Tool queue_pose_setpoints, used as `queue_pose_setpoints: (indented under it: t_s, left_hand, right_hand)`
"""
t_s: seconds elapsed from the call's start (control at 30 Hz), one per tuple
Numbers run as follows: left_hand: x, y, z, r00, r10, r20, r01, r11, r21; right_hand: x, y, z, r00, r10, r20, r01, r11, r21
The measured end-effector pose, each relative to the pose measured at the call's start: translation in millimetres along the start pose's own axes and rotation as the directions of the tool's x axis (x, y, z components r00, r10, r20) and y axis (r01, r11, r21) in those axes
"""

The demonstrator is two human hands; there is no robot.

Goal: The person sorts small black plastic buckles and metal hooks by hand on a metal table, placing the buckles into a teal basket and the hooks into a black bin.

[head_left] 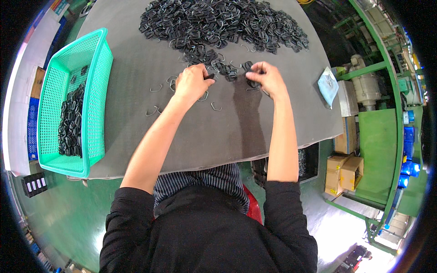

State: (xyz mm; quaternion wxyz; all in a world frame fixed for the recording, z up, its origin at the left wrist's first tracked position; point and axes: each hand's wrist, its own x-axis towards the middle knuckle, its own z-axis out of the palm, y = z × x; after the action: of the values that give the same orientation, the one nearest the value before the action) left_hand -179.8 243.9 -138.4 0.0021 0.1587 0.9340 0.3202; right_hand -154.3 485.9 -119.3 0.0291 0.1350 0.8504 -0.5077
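My left hand [191,82] is closed in a pinch on a small black plastic piece [209,76], just above the grey tabletop. To its right, my right hand [269,79] has its fingers bent in at another black plastic piece [251,83], with more such pieces touching or close by. Its fingertips are slightly blurred. Between the hands and a little beyond them lies a small cluster of black pieces [226,70]. Bent metal wire hooks [216,107] are scattered around my left hand, and some lie nearer to me.
A large heap of black pieces with wire hooks [218,22] covers the table's far side. At the left stands a green perforated basket [109,59], partly filled with black pieces. A light blue packet [328,87] lies by the right edge. Cardboard boxes [337,175] stand beyond it.
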Motion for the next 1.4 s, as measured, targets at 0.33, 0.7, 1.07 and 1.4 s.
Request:
queue_pose_setpoints:
  t_s: [0.33, 0.7, 1.07, 1.4]
  left_hand:
    - [-32.9, -26.8, -92.9, 0.916, -0.228, 0.33, 0.378, 0.768, -0.517]
    - [-140.9, -65.7, -245.0, 0.702, -0.141, -0.698, 0.378, 0.905, 0.198]
    - [-107.5, -19.2, -151.2, 0.81, 0.137, -0.57, -0.114, 0.991, 0.075]
    - [22.5, 33.2, 33.2, 0.925, 0.356, -0.132, -0.335, 0.929, 0.157]
  right_hand:
    - [74.6, -8.4, 9.0, 0.999, 0.031, 0.02, -0.014, 0.821, -0.571]
    - [-37.9, -259.3, 212.0, 0.605, -0.664, 0.44, 0.69, 0.712, 0.126]
    - [-37.7, -162.6, 131.4, 0.812, -0.58, 0.059, 0.577, 0.814, 0.06]
    - [-20.1, 5.3, 9.0, 0.986, -0.165, -0.015, 0.125, 0.8, -0.587]
